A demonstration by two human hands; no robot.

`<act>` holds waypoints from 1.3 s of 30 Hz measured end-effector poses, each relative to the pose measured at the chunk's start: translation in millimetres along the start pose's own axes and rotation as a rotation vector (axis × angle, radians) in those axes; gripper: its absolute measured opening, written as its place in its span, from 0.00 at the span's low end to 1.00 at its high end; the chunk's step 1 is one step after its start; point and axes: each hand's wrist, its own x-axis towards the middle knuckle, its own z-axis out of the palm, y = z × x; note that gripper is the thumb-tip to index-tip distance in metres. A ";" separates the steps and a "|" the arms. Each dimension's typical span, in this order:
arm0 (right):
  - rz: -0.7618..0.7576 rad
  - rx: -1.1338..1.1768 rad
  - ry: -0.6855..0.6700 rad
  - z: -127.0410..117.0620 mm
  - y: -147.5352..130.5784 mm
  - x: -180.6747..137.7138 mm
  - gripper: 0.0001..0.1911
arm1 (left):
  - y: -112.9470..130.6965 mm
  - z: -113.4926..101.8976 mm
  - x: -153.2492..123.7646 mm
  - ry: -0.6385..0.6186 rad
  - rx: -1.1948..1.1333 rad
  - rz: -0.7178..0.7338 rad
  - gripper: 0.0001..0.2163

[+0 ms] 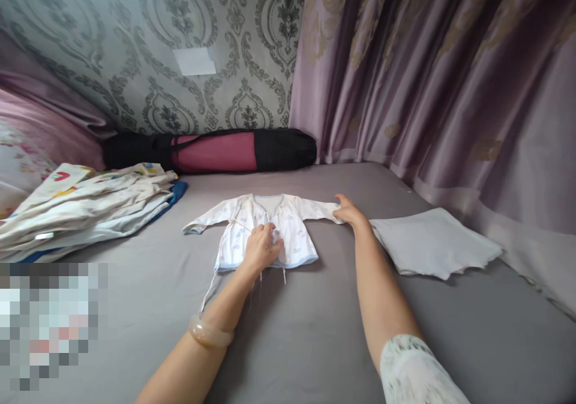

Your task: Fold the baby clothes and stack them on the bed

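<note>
A small white baby shirt [294, 236] with faint blue prints, pale blue trim and thin ties lies spread on the grey sheet, its sleeves stretched out to both sides. My left hand [261, 247] rests on the middle of its front, thumb apart from the slightly bent fingers. At the right cuff, my right hand [348, 209] pinches the end of the sleeve. The other sleeve lies free, pointing left. A pale bangle [210, 334] circles my left wrist.
A heap of folded clothes [103, 203] sits at the left. A folded light-grey cloth [434, 242] lies at the right beside the purple curtain [405, 74]. Along the patterned wall runs a long black-and-maroon bag [216, 152]. The lower left corner is pixelated.
</note>
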 end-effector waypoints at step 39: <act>-0.383 -0.080 0.023 56.5 -55.9 -9.3 0.30 | -173.2 -91.3 7.2 0.247 -0.054 -0.742 0.20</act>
